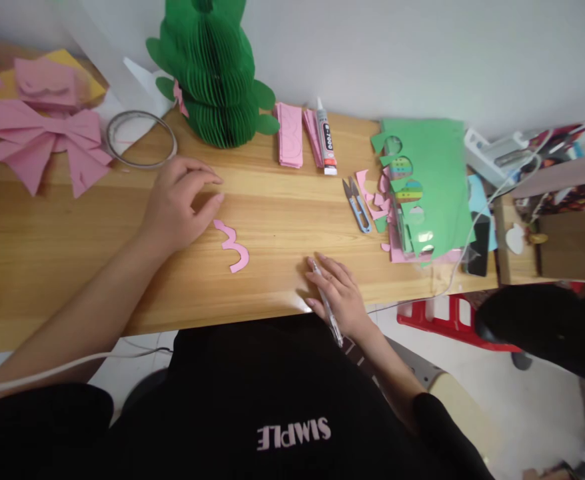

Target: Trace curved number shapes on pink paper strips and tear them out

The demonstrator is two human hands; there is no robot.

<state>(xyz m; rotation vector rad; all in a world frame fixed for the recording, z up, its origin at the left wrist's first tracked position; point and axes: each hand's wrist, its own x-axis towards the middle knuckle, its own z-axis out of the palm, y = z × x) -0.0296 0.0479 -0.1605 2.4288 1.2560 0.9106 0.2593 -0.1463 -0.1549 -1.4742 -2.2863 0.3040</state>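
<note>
My left hand (178, 205) rests on the wooden table (72, 267) with its fingers loosely bent, the thumb apart from them and nothing held. Just right of its thumb lies a pink paper cutout (234, 245) shaped like a 3. Near the table's front edge, my right hand (341, 293) rests palm down and holds a clear pen (328, 305) between thumb and fingers, its tip pointing away from me. Beyond that hand, small blue thread snips (357, 205) lie beside pink paper scraps (372, 197).
At the back stand a green honeycomb paper decoration (222, 80), stacked pink paper strips (289, 135) and a glue tube (327, 139). A pink paper bow (47, 137) and a tape roll (141, 139) lie left. Green sheets (437, 180) and a phone (478, 245) lie right.
</note>
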